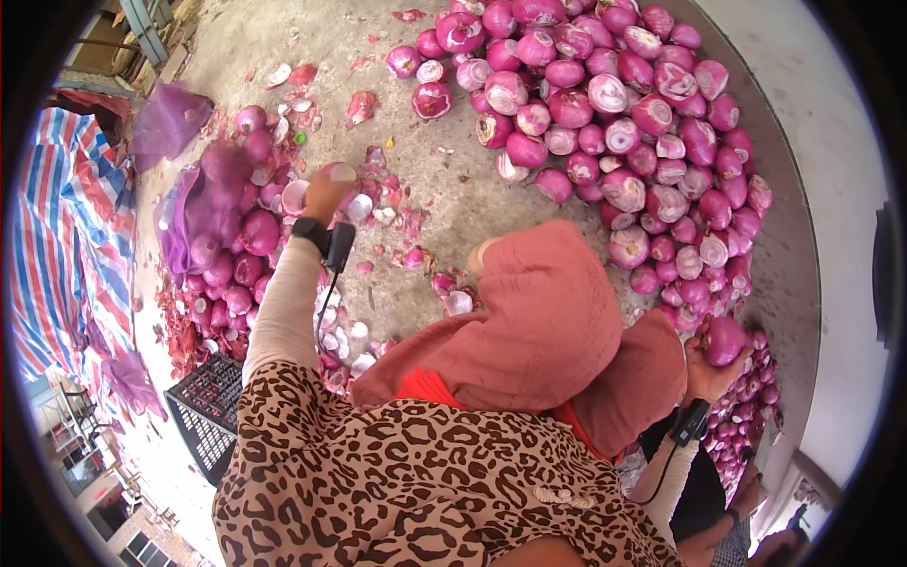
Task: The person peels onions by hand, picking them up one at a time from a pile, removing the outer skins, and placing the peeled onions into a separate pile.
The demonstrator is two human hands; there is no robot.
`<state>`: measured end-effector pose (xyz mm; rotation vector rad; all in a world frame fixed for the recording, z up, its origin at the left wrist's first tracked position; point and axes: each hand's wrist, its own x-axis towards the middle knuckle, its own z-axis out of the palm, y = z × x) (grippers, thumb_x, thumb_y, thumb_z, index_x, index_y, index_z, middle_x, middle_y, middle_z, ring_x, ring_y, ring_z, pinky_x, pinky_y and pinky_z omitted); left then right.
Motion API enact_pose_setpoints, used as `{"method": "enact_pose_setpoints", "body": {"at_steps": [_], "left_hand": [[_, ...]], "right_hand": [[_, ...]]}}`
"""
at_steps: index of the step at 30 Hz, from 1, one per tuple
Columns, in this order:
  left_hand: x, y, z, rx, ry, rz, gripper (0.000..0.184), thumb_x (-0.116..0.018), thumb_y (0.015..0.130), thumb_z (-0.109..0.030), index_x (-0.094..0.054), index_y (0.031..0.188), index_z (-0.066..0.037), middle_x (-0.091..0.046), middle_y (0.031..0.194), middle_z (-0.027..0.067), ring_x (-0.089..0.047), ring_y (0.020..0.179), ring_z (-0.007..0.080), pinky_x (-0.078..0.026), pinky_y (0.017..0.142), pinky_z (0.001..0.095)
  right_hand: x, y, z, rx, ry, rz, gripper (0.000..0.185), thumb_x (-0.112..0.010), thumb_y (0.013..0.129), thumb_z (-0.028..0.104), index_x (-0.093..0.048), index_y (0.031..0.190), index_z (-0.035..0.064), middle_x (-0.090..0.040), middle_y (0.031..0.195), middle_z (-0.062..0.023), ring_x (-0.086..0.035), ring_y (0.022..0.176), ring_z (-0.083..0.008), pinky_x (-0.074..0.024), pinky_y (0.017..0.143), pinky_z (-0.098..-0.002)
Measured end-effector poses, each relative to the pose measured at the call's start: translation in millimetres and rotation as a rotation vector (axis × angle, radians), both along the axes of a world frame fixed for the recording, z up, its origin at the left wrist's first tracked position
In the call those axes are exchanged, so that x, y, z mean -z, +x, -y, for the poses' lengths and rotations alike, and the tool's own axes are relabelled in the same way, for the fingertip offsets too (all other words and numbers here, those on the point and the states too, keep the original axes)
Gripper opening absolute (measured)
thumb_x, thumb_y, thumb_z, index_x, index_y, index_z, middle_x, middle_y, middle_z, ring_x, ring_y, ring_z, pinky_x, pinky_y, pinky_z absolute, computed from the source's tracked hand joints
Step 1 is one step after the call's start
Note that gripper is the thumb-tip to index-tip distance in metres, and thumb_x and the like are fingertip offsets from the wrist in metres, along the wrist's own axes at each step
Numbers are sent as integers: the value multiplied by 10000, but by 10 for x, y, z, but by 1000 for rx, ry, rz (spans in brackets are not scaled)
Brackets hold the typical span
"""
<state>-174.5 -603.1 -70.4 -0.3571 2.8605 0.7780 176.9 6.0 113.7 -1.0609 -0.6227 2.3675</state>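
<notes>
My right hand, out at the far right, is wrapped round a red onion. Beside it rises a big heap of red onions, many peeled with pale cut ends. My left hand reaches forward over the floor, closed and slightly blurred; a pale, rounded piece shows at its fingertips, too indistinct to name. Close to that hand lie loose onion skins and a second pile of onions, spilling from a purple mesh bag.
A black plastic crate stands by my left side. Striped tarpaulin hangs at the left. Another mesh bag lies farther forward. A low wall borders the right heap. Another person's arm shows at lower right.
</notes>
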Motion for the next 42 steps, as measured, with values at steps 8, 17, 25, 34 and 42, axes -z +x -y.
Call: {"method": "enact_pose_setpoints", "body": {"at_steps": [8,17,25,34,42], "left_hand": [[719,-64,424,-110,180,185,909,-760,650,-460,-401,1228,144,-568,1109,263,-584,990,344,-461,844,399],[598,331,298,-78,26,106,993,-816,563,-318,-310,1380,-69,-338,1319,291,-445,1150,416,-374,981,414],[380,163,-12,106,-37,142,979,-811,535,-211,-323,1366,-31,-445,1230,278,-488,1116,394,-410,950,414],[-110,-291,-588,-240,681,335,693,-734,722,-142,-387,1319,-78,-547,1136,109,-588,945,254,-548,631,358],[-1448,-1495,-2625,317,921,63,648,-652,809,-107,-316,1360,-51,-525,1181,129,-574,1038,249,-574,754,332]], "right_hand": [[101,-236,225,115,-33,169,574,-642,789,485,-483,1176,93,-555,1085,-144,-538,944,-298,-415,683,-379],[223,-292,214,80,-21,192,563,-566,834,512,-480,1162,63,-565,1068,-158,-544,925,-326,-419,639,-345],[434,-341,169,111,-155,173,598,-573,821,527,-468,1213,88,-561,1097,-141,-533,953,-311,-425,675,-347],[632,-98,-67,59,-205,86,584,-565,821,536,-470,1215,116,-555,1121,-127,-533,977,-312,-427,691,-357],[797,-18,-141,96,-230,61,581,-579,812,539,-482,1196,114,-559,1101,-130,-528,972,-310,-410,682,-345]]}}
